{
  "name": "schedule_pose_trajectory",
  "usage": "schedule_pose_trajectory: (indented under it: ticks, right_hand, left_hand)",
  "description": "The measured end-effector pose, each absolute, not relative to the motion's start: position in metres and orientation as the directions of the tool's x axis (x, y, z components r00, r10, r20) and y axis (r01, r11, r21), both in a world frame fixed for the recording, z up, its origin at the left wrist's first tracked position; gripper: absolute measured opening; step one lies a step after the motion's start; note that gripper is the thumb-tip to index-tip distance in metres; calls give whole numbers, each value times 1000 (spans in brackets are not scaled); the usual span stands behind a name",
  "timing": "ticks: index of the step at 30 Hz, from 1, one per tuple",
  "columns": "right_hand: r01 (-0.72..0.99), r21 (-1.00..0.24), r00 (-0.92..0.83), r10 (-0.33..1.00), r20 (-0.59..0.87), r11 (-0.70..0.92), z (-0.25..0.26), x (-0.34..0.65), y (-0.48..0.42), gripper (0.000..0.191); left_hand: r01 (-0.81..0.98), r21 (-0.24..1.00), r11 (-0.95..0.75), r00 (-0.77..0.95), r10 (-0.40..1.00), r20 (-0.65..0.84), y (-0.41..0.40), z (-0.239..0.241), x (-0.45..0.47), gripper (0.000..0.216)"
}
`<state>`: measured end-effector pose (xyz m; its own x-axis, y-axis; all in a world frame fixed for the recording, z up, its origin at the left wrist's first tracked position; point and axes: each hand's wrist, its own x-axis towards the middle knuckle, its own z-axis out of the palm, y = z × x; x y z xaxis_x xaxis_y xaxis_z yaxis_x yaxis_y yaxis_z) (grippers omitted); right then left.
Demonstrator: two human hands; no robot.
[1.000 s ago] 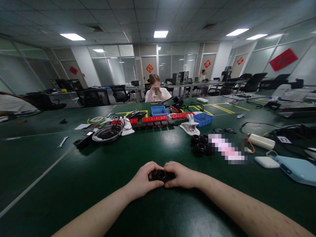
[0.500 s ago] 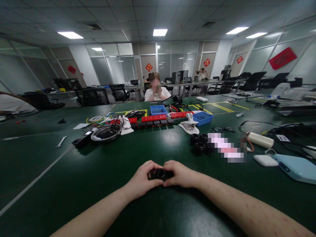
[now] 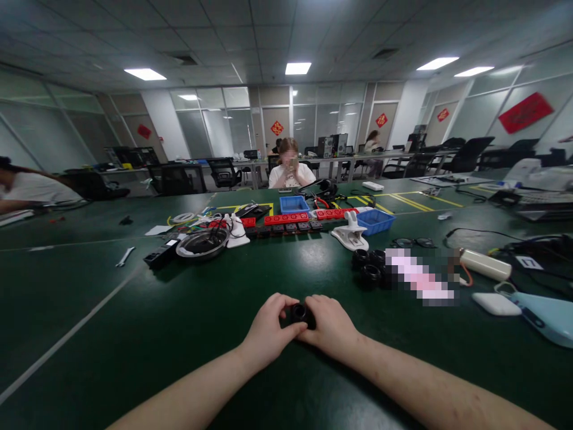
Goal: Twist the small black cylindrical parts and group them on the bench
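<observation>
Between my two hands, low over the green table [image 3: 197,334], is a small black round part [image 3: 298,312] with a hole in its middle. My left hand [image 3: 269,329] grips it from the left, thumb in front and fingers behind. From the right, my right hand [image 3: 332,322] is closed over its other side, hiding much of it. Ahead and to the right stand several black ring-shaped parts [image 3: 370,275] in a cluster, apart from my hands.
A white clip base [image 3: 351,234], blue trays [image 3: 375,222] and red power strips [image 3: 286,219] lie ahead. A metal bowl [image 3: 203,243] and a wrench [image 3: 125,257] are at left. A light-blue case [image 3: 546,313] lies at right. Another person [image 3: 290,170] sits across the table.
My right hand has turned and closed further over the black part, so less of it shows. The view has swung slightly left; table items appear shifted right.
</observation>
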<state>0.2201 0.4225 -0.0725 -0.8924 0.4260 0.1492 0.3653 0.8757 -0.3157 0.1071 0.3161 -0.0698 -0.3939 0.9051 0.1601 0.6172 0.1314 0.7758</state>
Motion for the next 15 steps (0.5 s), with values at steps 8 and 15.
schedule_pose_trajectory:
  ticks: [8,15]
  right_hand:
    - [116,-472,-973,195,120,874,-68,225,437,27]
    - [49,-554,-988,122,96,831,-68,224,444,24]
  left_hand:
    - [621,783,44,-230,965,128,311,-62,97,27]
    - [601,799,-2,-175,975,134,311,-62,95,29]
